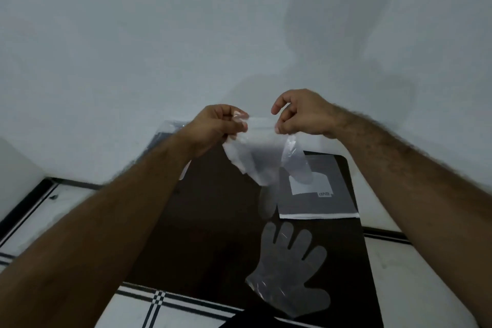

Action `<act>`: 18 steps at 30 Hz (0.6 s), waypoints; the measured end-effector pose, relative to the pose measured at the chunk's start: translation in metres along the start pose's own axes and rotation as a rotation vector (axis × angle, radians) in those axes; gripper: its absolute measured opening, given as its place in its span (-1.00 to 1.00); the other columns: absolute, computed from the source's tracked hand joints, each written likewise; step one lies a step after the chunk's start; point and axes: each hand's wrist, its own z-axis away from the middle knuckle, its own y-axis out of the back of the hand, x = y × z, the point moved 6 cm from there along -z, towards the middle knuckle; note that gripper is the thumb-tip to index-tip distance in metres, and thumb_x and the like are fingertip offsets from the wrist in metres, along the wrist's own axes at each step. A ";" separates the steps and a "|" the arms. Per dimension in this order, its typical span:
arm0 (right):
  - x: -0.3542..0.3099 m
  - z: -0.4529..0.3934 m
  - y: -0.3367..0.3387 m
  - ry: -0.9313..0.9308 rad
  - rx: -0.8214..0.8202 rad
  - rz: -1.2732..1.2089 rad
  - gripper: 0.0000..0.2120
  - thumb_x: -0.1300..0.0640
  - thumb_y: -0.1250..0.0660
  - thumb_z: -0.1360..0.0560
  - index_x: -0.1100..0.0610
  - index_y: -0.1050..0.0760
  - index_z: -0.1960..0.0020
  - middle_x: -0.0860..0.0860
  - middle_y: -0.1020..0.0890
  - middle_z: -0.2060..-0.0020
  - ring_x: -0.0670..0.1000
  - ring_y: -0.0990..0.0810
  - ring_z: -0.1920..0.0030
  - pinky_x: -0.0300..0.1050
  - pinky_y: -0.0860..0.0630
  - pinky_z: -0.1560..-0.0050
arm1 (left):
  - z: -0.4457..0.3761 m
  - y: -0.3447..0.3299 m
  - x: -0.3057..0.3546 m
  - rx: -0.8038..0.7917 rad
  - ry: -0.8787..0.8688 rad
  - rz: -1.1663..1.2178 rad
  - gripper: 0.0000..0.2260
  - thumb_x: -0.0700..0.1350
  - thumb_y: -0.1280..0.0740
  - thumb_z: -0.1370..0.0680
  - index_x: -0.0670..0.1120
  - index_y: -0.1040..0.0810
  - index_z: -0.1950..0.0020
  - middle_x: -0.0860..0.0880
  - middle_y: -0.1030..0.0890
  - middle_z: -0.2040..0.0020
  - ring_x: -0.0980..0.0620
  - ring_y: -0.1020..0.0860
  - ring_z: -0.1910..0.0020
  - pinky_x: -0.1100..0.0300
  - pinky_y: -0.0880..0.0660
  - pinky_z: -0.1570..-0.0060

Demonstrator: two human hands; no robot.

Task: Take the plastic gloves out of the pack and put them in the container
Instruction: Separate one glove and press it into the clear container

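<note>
A clear plastic glove (262, 157) hangs in the air between both hands, its fingers drooping down over the dark table (202, 234). My left hand (217, 128) pinches its cuff on the left. My right hand (300, 114) pinches the same cuff on the right with thumb and fingers. A second clear glove (290, 269) lies flat on the table near its front edge, fingers pointing away from me. The grey pack (316, 194) with a white label lies flat at the table's far right. Something clear and plastic (173, 128) shows behind my left wrist; I cannot tell what it is.
A pale wall fills the upper part of the view. White floor tiles (80, 221) with black lines surround the table on both sides. A dark cloth edge (247, 319) shows at the bottom.
</note>
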 end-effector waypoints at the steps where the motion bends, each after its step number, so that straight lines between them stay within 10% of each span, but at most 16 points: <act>1: -0.001 -0.007 0.001 -0.002 -0.004 0.009 -0.65 0.36 -0.59 -0.44 0.15 -0.61 -0.17 0.12 -0.79 0.14 0.12 -0.79 0.06 -0.06 -0.73 0.07 | -0.002 0.011 -0.003 0.028 0.003 -0.041 -0.75 -0.29 -0.54 -0.51 -0.22 -0.71 -0.18 -0.14 -0.72 0.10 -0.02 -0.57 0.23 0.14 -0.43 0.24; 18: -0.071 -0.203 -0.104 0.010 0.045 0.281 -0.93 0.24 -0.56 -0.50 0.14 -0.76 0.02 -0.04 -0.74 0.16 -0.06 -0.70 0.15 -0.07 -0.68 -0.04 | -0.069 0.232 -0.031 0.181 0.047 -0.136 -0.87 -0.11 -0.49 -0.64 -0.08 -0.66 0.09 -0.10 -0.75 0.13 0.01 -0.69 0.18 0.18 -0.54 0.16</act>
